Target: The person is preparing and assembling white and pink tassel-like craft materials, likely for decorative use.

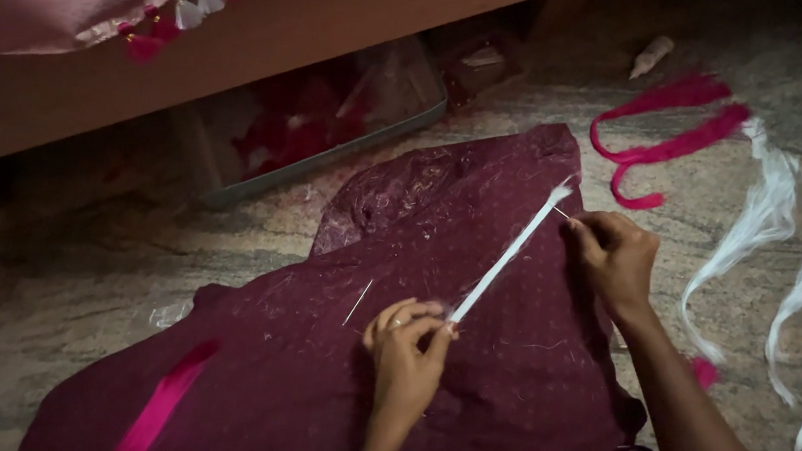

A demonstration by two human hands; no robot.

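Left hand [403, 348] pinches the near end of a thin white thread bundle [510, 255] stretched over the maroon dotted cloth [498, 366]; right hand [616, 256] pinches the far end. More white strands [772, 213] lie loose right, so plenty looks unworked.

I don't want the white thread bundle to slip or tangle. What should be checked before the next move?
1. Left hand pinches the lower end of the white thread bundle: ok.
2. Bundle runs straight and taut up to its frayed tip: ok.
3. Right hand holds a thin needle-like piece near the tip: cannot tell what it is exactly.
4. Bundle lies over the maroon cloth, apart from the pink thread strip: ok.
5. Loose white thread bundles and pink thread bundles lie on the floor, apart from the hands: ok.
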